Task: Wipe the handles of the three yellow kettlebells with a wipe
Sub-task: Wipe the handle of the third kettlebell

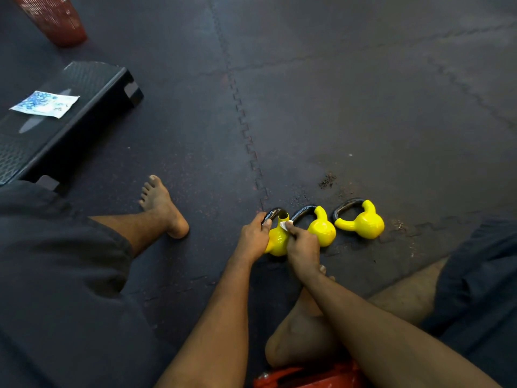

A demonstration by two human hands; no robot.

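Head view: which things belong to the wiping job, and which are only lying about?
Job: left kettlebell, middle kettlebell, right kettlebell, wipe, left hand (grips left kettlebell's handle), right hand (pinches wipe).
Lying about: blue-and-white packet, black step platform, red basket.

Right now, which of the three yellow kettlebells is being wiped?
The leftmost kettlebell: the left hand grips its dark handle and the right hand pinches a white wipe against it. The middle kettlebell and right kettlebell are not gripped.

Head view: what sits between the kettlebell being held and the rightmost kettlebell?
The middle kettlebell, on the mat, between the held kettlebell and the rightmost kettlebell. Head view shows it.
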